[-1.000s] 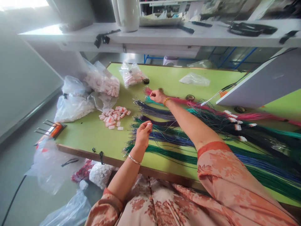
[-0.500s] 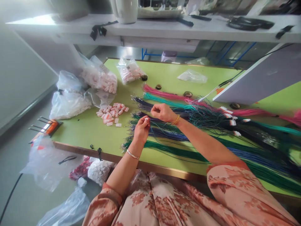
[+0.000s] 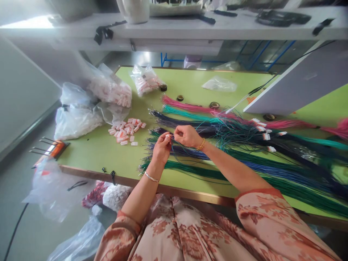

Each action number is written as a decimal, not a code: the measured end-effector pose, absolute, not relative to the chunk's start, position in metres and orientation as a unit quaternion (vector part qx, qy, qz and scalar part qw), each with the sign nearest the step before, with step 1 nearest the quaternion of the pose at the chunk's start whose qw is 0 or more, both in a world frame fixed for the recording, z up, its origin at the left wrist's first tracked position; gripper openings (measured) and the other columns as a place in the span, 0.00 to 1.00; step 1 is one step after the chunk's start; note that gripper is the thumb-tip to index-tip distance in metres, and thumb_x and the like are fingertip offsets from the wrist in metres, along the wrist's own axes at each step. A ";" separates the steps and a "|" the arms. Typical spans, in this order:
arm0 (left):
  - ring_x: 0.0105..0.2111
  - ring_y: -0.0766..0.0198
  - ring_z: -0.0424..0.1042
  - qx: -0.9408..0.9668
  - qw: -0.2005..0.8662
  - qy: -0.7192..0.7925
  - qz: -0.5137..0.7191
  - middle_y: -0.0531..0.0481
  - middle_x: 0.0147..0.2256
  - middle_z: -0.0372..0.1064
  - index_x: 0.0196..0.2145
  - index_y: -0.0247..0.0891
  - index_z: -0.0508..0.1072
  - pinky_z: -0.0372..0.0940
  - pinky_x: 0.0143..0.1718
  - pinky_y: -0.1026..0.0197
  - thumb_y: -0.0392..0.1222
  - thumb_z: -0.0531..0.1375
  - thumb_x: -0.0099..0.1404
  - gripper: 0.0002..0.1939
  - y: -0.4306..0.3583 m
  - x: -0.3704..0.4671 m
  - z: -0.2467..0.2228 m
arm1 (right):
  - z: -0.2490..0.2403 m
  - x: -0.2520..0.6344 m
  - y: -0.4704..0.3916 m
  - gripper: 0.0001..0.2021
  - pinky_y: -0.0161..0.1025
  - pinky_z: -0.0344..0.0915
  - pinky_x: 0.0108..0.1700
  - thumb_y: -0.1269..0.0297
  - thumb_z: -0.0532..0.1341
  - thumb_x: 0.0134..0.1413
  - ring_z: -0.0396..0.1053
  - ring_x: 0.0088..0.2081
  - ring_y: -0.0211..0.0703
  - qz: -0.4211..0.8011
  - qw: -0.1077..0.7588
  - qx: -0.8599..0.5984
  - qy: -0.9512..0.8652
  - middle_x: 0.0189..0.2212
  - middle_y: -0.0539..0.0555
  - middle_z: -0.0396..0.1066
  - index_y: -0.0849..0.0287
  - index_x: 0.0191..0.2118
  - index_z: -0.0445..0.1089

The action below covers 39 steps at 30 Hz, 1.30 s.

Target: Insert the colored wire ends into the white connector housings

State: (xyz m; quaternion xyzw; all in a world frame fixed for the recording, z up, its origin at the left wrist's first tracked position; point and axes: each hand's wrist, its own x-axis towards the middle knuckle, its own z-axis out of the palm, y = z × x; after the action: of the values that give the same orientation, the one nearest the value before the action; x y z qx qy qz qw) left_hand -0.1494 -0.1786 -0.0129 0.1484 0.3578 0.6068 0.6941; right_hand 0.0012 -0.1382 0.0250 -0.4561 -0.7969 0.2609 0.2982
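Note:
Over the bundles of wires my left hand (image 3: pixel 162 148) pinches a small white connector (image 3: pixel 168 136) between thumb and fingers. My right hand (image 3: pixel 187 136) is closed just to its right, its fingertips pinching a thin wire at the connector. Beneath and around both hands lie dark blue wires (image 3: pixel 185 124), green wires (image 3: pixel 198 172) and pink wires (image 3: pixel 187 105), their metal tips toward the left. A loose pile of white and orange connectors (image 3: pixel 125 131) rests left of my hands. Several connectors (image 3: pixel 266 136) sit on wires at the right.
Plastic bags of connectors (image 3: pixel 108 87) stand at the table's back left. Black tape rolls (image 3: pixel 214 105) lie behind the wires. A raised shelf (image 3: pixel 168 30) crosses above the green table (image 3: pixel 92 156). An orange holder with metal prongs (image 3: pixel 56 148) is at the left edge.
My right hand has moved down and closer to my left hand, so its fingertips now meet the connector. The whole view has shifted slightly.

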 end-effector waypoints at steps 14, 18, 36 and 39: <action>0.25 0.74 0.65 0.209 0.642 0.404 0.618 0.55 0.27 0.71 0.34 0.36 0.78 0.60 0.31 0.67 0.39 0.73 0.44 0.17 -0.182 -0.143 -0.015 | 0.020 0.001 -0.141 0.05 0.32 0.54 0.28 0.64 0.59 0.48 0.60 0.22 0.34 0.247 0.298 -0.430 -0.815 0.21 0.49 0.68 0.59 0.25 0.67; 0.26 0.73 0.64 0.242 0.611 0.441 0.611 0.54 0.26 0.71 0.32 0.35 0.78 0.58 0.31 0.66 0.40 0.73 0.45 0.15 -0.184 -0.141 -0.017 | 0.009 0.000 -0.140 0.04 0.32 0.56 0.30 0.66 0.58 0.49 0.62 0.24 0.35 0.251 0.305 -0.416 -0.819 0.24 0.50 0.71 0.59 0.27 0.68; 0.26 0.73 0.66 0.221 0.613 0.454 0.608 0.52 0.28 0.73 0.33 0.35 0.78 0.59 0.32 0.65 0.40 0.73 0.45 0.16 -0.180 -0.140 -0.012 | 0.019 0.012 -0.123 0.06 0.33 0.58 0.31 0.65 0.57 0.54 0.63 0.25 0.36 0.248 0.298 -0.407 -0.827 0.24 0.50 0.71 0.59 0.30 0.70; 0.26 0.73 0.65 0.219 0.619 0.451 0.605 0.51 0.30 0.74 0.34 0.35 0.78 0.59 0.32 0.65 0.40 0.72 0.47 0.15 -0.181 -0.139 -0.011 | 0.032 0.028 -0.073 0.10 0.33 0.62 0.35 0.63 0.55 0.57 0.67 0.29 0.38 0.221 0.328 -0.469 -0.789 0.30 0.53 0.75 0.61 0.34 0.73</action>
State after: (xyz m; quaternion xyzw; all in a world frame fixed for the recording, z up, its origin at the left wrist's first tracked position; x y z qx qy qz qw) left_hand -0.1392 -0.1814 -0.0112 0.2190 0.4510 0.6047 0.6188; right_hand 0.0281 -0.0734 0.0321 -0.4695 -0.7894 0.2211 0.3279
